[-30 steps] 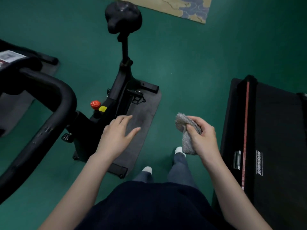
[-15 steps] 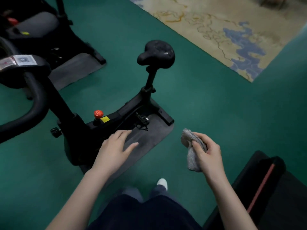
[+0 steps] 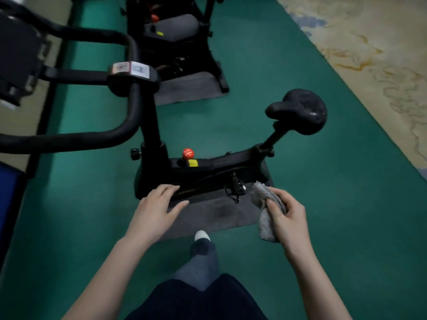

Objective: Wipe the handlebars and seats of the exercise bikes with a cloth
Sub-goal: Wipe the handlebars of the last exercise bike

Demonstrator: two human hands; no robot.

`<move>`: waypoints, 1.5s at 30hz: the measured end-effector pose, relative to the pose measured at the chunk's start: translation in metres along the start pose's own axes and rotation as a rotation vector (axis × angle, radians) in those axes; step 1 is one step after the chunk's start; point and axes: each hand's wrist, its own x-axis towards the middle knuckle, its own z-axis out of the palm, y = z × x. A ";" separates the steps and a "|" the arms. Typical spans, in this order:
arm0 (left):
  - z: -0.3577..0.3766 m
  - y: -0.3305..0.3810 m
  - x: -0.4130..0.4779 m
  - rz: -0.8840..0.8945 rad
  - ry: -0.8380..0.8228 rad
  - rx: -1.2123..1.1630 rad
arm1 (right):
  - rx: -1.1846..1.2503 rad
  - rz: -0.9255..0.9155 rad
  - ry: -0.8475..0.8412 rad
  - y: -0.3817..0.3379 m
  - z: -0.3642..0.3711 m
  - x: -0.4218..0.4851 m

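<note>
Right hand [image 3: 288, 215], lower right of frame, grips crumpled grey terry cloth [image 3: 263, 204]; cloth bunched, tail hanging below fist. Left hand [image 3: 157, 209], lower centre, empty, fingers spread flat, clear of bike. Black padded saddle [image 3: 298, 114] of near exercise bike at centre right, above and slightly right of cloth hand; nose points frame-left. Black tubular handlebars [image 3: 115, 132] at left. Judgement: saddle nearer cloth hand, likely first surface; reach up-frame required.

The handlebars [image 3: 69, 139] run off the left edge. The farther bike [image 3: 171, 28] is cut by the top edge. The stem label [image 3: 131, 68] is too blurred to read.
</note>
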 end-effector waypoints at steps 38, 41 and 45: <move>-0.052 -0.031 0.017 -1.167 0.829 -0.311 | 0.123 -0.615 -1.400 -0.232 0.240 0.189; -0.066 -0.038 0.015 -1.176 0.908 -0.348 | 0.112 -0.690 -1.486 -0.249 0.267 0.169; -0.091 -0.059 0.013 -1.110 1.066 -0.405 | 0.116 -0.790 -1.521 -0.270 0.303 0.139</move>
